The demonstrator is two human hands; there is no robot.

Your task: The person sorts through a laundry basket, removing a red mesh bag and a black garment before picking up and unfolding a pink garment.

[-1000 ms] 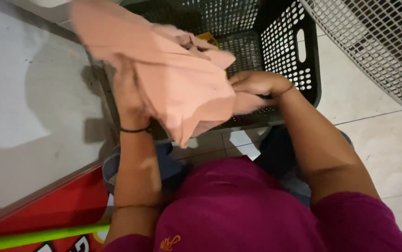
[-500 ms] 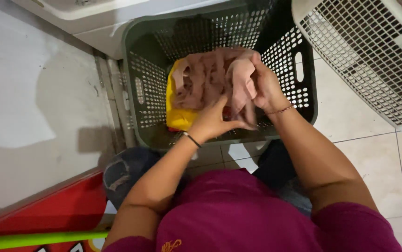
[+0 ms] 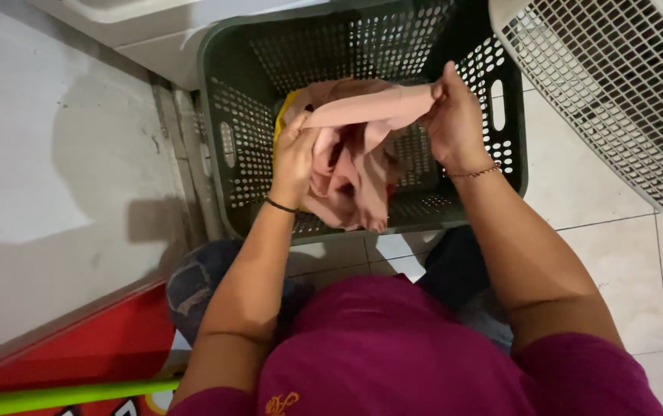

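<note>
1. Tiled floor [image 3: 616, 254], pale, with a grey concrete patch to the left.
2. Dark green perforated laundry basket [image 3: 512, 154], standing on the floor straight ahead of the person.
3. White lattice basket [image 3: 616, 85], upper right, just beside the green one.
4. Yellow item [image 3: 281, 115], mostly hidden under the cloth inside the basket.
5. Red printed board [image 3: 115, 339] and green pole [image 3: 62, 397], lower left, well apart from the hands.
6. Pink cloth [image 3: 354, 154], inside the basket, one edge stretched taut between both hands, the rest hanging.
7. Left hand [image 3: 294, 158], closed on the cloth's left end.
8. Right hand [image 3: 454, 115], pinching the right end.
9. Change: half a second earlier the cloth lay bunched under both hands; now it is lifted and drawn out.
</note>
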